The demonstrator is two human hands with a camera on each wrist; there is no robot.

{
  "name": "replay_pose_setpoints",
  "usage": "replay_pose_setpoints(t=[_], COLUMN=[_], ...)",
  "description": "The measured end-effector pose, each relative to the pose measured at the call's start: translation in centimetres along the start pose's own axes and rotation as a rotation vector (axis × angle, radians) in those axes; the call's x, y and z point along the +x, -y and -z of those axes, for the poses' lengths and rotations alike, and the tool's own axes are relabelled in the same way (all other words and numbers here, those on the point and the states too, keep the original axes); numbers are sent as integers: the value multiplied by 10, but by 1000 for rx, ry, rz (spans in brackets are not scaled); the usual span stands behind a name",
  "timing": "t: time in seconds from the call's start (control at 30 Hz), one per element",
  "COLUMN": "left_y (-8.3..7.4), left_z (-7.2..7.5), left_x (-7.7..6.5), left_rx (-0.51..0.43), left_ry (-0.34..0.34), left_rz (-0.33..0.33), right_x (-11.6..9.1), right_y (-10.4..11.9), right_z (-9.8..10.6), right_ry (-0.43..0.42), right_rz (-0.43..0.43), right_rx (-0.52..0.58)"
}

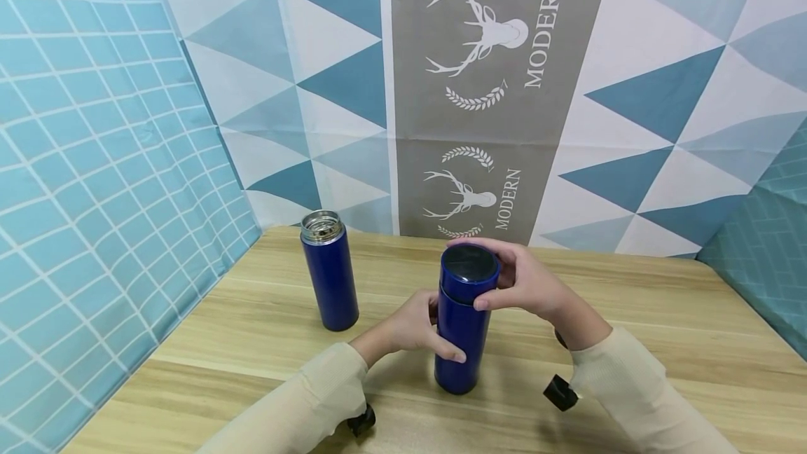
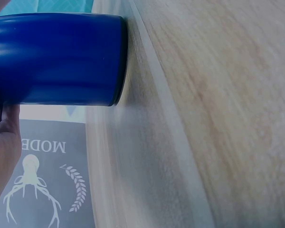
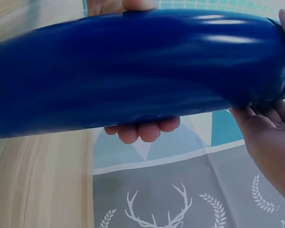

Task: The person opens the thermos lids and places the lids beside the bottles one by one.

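A blue thermos bottle (image 1: 462, 342) stands nearly upright in front of me, its base close to the wooden table. Around its middle, my left hand (image 1: 412, 324) grips the body, thumb across the front. My right hand (image 1: 526, 282) holds the blue lid (image 1: 469, 268) with its dark glossy top, thumb at the near side and fingers behind. A dark seam shows between lid and body. In the left wrist view the lower bottle (image 2: 61, 59) lies across the upper left; the right wrist view has its body (image 3: 147, 71) with left fingertips (image 3: 148, 132) curled beneath.
A second blue thermos bottle (image 1: 332, 279) stands on the table (image 1: 239, 370) to the left, lidless, its steel neck exposed. Patterned cloth (image 1: 340, 90) hangs behind the table, and blue tiled cloth (image 1: 82, 160) lines the left side. Black wrist devices (image 1: 560, 392) hang below the sleeves.
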State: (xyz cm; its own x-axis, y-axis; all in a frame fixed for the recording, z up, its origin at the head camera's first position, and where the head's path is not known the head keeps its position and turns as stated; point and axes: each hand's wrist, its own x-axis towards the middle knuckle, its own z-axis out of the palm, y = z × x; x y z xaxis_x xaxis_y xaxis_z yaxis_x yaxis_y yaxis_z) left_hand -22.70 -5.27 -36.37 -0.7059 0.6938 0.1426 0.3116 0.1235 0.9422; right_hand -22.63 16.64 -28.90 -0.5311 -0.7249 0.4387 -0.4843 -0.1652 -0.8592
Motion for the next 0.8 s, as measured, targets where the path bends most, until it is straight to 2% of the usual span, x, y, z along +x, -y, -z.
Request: replay_pose_setpoints(t=[0.47,0.8], left_y=[0,0], left_z=[-1,0], left_x=[-1,-1], left_rx=[-9,-4], left_ry=[5,11], left_rz=[1,-2], right_x=[7,12], right_y=[-6,-8], right_z=[9,14], right_ry=[134,210], right_rz=[38,32], right_rx=[64,121])
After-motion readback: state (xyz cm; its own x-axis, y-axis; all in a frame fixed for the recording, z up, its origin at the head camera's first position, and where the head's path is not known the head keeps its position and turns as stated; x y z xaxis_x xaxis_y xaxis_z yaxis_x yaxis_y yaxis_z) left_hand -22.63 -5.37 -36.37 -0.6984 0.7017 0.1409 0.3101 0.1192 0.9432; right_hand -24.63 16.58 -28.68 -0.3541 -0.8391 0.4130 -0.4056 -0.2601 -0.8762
